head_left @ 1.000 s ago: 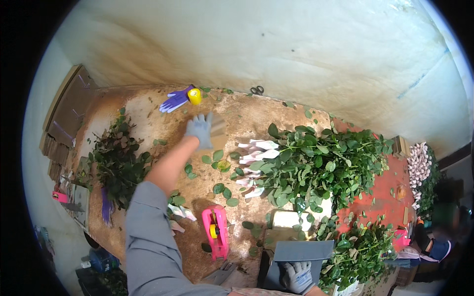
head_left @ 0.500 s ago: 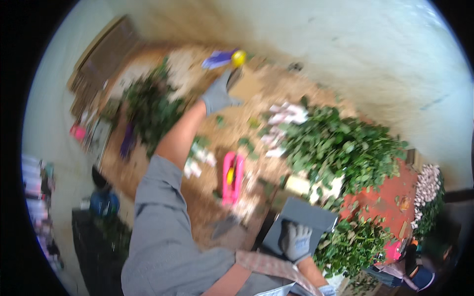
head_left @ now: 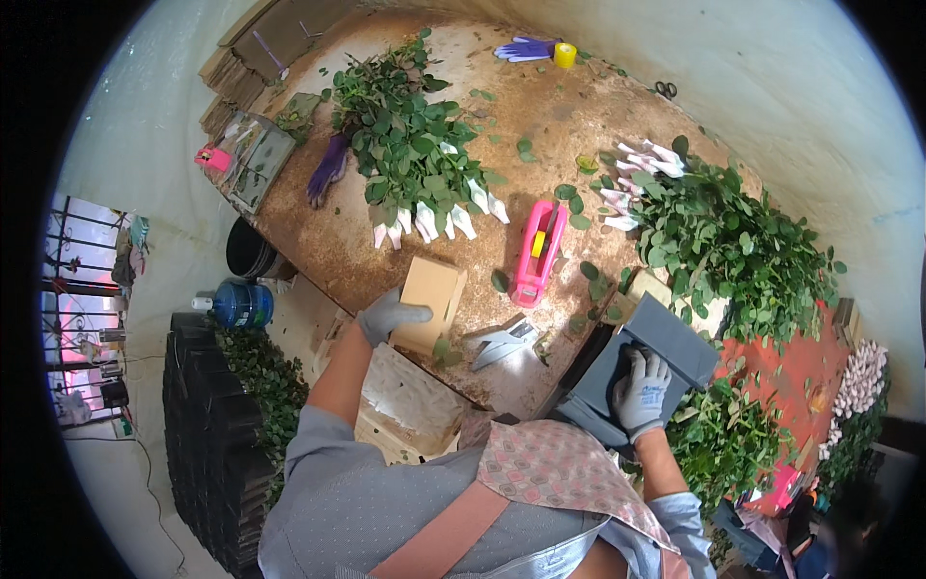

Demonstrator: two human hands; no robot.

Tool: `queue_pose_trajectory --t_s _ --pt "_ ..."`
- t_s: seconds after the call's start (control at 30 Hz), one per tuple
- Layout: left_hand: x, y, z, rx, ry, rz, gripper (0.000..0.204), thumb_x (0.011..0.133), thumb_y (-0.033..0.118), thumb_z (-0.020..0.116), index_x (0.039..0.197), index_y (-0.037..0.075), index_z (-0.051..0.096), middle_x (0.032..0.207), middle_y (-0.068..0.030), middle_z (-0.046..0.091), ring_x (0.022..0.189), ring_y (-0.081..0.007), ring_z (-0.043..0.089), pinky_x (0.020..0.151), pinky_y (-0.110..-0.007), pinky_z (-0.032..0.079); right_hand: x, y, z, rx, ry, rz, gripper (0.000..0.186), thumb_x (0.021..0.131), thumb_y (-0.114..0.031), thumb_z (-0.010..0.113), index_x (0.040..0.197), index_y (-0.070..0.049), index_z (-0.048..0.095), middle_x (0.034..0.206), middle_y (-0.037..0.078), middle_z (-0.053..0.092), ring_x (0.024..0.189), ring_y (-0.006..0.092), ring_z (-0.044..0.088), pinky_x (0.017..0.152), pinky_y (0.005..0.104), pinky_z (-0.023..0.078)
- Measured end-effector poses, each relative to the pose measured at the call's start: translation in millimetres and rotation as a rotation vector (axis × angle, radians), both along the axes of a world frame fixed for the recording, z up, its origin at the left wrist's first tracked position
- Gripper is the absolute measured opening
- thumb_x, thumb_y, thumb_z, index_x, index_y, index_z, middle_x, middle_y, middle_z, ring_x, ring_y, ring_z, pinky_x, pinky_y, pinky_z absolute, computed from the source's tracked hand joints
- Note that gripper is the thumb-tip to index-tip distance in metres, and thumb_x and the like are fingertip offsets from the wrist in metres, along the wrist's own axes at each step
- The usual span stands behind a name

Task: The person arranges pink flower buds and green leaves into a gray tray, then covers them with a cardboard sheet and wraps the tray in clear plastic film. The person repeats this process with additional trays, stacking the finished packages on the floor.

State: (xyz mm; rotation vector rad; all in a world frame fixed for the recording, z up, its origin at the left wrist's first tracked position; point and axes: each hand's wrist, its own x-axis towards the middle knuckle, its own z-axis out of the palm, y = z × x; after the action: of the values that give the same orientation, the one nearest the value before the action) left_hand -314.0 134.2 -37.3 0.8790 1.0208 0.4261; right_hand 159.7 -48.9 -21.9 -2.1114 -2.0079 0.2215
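My left hand point(head_left: 394, 317), in a grey glove, grips a folded piece of brown cardboard point(head_left: 429, 301) by its left side, over the table's near edge. My right hand point(head_left: 641, 394), also gloved in grey, rests on a dark grey box-like stand point(head_left: 608, 376) with a slanted panel, its fingers laid out along the surface. Between the hands, scissors point(head_left: 503, 340) with grey blades lie on the table. Farther up stands a pink tape dispenser point(head_left: 537, 256) with a yellow roll in it.
Leafy stems with white-wrapped heads lie in a left bunch point(head_left: 410, 145) and a right bunch point(head_left: 738, 241). A purple glove point(head_left: 329, 172) sits at the left; a yellow tape roll point(head_left: 565, 55) is at the back. Below left are a blue water bottle point(head_left: 241, 304) and black crates point(head_left: 207, 415).
My left hand has drawn back from the far side of the table to the near edge, bringing the cardboard with it. My right hand stays on the grey stand. The view has shifted.
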Motion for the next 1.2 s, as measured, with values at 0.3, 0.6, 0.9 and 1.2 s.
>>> queue_pose_trajectory --t_s 0.3,0.6,0.9,1.2 --pt "8 33 -20 0.327 0.562 -0.224 0.085 0.077 0.039 0.089 0.143 -0.002 0.053 0.138 -0.0192 0.063 0.121 -0.0296 0.064 0.1 -0.041 0.052 -6 1 6 0.051 -0.018 0.015 0.055 0.075 -0.005 0.06 0.13 -0.009 0.057 0.129 0.018 0.055 0.12 0.0416 0.051 0.104 0.0529 0.039" --pt "64 -13 22 0.67 1.258 -0.257 0.122 0.072 0.06 0.084 0.16 0.002 0.023 0.14 -0.0298 0.051 0.131 -0.0455 0.051 0.108 -0.056 0.043 -5 -3 2 0.038 -0.04 -0.014 0.056 0.074 -0.009 0.064 0.13 -0.011 0.06 0.13 0.015 0.056 0.121 0.0389 0.052 0.102 0.0536 0.04" --pt "57 -34 12 0.754 1.181 -0.081 0.117 0.08 0.054 0.08 0.161 -0.003 0.017 0.148 -0.0316 0.049 0.134 -0.0503 0.049 0.111 -0.057 0.04 -2 -5 -2 0.052 -0.034 -0.008 0.055 0.075 -0.009 0.064 0.13 -0.011 0.06 0.131 0.015 0.056 0.121 0.0386 0.052 0.102 0.0541 0.04" --pt "40 -32 20 0.66 0.923 -0.102 0.112 0.083 0.043 0.082 0.161 -0.007 0.018 0.152 -0.0312 0.047 0.137 -0.0437 0.05 0.114 -0.046 0.042 0 -6 -2 0.09 -0.002 -0.001 0.054 0.075 -0.011 0.066 0.129 -0.011 0.06 0.13 0.014 0.056 0.121 0.0372 0.052 0.102 0.0538 0.039"
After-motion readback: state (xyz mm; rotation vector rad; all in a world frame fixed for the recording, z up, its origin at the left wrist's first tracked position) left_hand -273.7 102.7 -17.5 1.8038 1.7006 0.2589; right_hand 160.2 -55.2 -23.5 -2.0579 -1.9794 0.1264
